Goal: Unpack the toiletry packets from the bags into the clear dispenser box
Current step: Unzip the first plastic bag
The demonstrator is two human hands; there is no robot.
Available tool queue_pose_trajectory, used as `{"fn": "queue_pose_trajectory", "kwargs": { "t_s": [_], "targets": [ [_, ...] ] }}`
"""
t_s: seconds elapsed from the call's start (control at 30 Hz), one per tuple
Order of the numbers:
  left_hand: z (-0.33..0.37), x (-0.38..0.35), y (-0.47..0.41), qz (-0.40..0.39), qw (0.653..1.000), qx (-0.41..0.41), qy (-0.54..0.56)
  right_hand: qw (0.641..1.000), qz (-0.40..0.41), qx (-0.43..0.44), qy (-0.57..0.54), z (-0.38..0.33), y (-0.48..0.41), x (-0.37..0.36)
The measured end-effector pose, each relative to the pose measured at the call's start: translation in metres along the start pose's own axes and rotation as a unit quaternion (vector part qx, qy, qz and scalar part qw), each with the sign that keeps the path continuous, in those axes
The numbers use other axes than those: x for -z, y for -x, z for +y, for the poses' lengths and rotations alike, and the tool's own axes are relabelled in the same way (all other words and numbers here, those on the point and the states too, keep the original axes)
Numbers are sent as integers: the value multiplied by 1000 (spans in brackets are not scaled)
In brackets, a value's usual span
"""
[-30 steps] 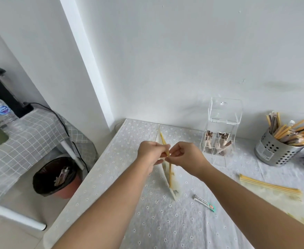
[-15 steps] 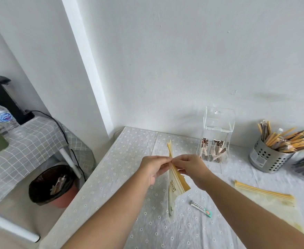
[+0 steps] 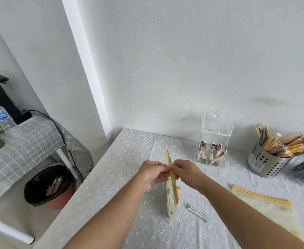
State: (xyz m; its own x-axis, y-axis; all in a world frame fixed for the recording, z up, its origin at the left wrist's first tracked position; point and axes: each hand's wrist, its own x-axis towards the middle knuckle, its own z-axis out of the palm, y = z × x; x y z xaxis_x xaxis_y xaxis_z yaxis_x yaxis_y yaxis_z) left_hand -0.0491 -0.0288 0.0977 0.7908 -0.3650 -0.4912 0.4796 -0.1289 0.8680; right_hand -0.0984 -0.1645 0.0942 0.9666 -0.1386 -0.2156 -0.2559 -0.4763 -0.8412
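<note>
By the wall (image 3: 183, 60), on seemingly flowered cloth (image 3: 111, 177), stands the dispenser (image 3: 216, 123).

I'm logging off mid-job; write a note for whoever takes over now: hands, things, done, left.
Left hand and right hand both pinch the yellow zip strip of the upright zip bag, above the table.
Clear dispenser box stands by the wall, a few brown packets in its bottom.
A small tube and a second zip bag lie flat to the right.
Done: some packets loaded. Left: open the held bag, empty it into the box, check the second bag.
</note>
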Motion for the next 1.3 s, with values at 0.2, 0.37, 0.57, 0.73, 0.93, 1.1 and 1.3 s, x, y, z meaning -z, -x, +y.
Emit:
{"fn": "queue_pose_trajectory", "kwargs": {
  "t_s": [0.2, 0.37, 0.57, 0.73, 0.93, 1.1, 1.3],
  "targets": [
    [-3, -8, -5, 8, 998, -16, 58, 971, -5, -22, -238, 7, -2, -8],
    [1, -8, -4, -22, 1000, -9, 18, 978, -38, -3, -206, 10, -3, -3],
    [1, -9, -6, -68, 995, -35, -58, 988, -42, 54, -137, 2, -4, -1],
    [0, -12, -10, -39, 995, -74, -54, 978, -41, 45, -199, 9, -9, -1],
    [-4, -14, -12, -38, 989, -104, -100, 988, -49, 26, -144, 3, -12, 10],
    [-6, -17, -14, -17, 988, -136, -67, 974, -58, 21, -217, 7, -16, 8],
    [-15, -14, -16, 5, 989, -144, -37, 962, -31, 3, -270, 9, -16, 9]
  ]
}}
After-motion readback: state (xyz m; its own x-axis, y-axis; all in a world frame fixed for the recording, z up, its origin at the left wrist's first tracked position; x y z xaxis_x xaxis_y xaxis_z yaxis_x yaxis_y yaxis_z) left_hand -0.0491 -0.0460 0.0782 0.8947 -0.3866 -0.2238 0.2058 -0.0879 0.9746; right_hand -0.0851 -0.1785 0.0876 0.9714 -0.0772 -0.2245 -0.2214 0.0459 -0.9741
